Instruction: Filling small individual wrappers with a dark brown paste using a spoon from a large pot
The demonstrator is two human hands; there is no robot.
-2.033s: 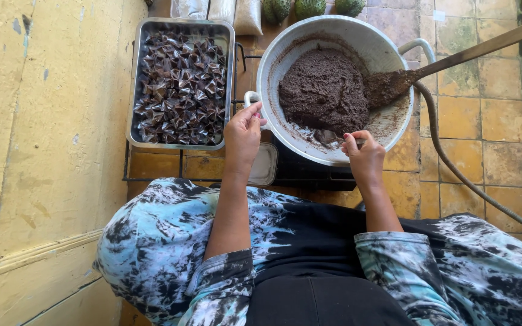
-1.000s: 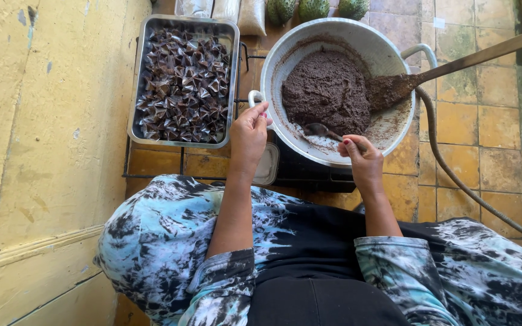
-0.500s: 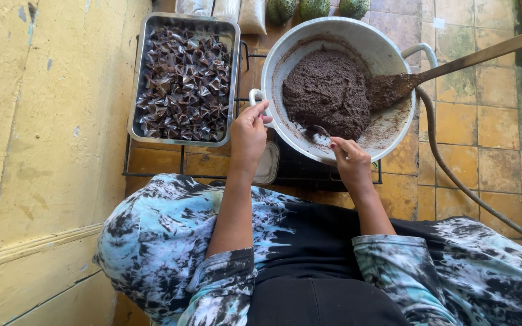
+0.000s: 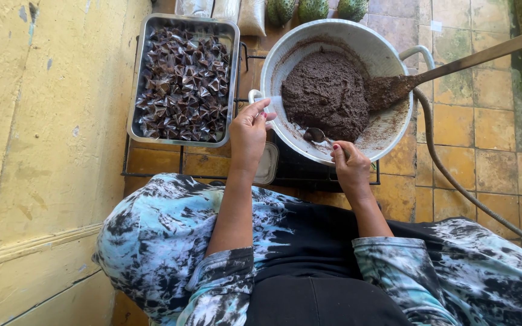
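Note:
A large white bowl (image 4: pixel 388 54) holds a mound of dark brown paste (image 4: pixel 324 93). My right hand (image 4: pixel 350 166) grips a small metal spoon (image 4: pixel 316 135) at the bowl's near rim, its tip against the paste. My left hand (image 4: pixel 250 130) hovers at the bowl's left edge beside a small handle (image 4: pixel 255 96), pinching what looks like a clear wrapper between the fingers. A long wooden paddle (image 4: pixel 454 63) rests in the paste, its handle running off to the right.
A metal tray (image 4: pixel 183 78) full of several dark wrapped pieces sits left of the bowl on a black wire rack (image 4: pixel 164 175). A hose (image 4: pixel 454 181) curves over the tiled floor at the right. A yellow wall (image 4: pixel 37 151) is on the left. Green fruits (image 4: pixel 312 9) lie beyond.
My right hand has moved from the near rim forward and left into the bowl, bringing the spoon to the paste. My left hand stayed at the bowl's left edge.

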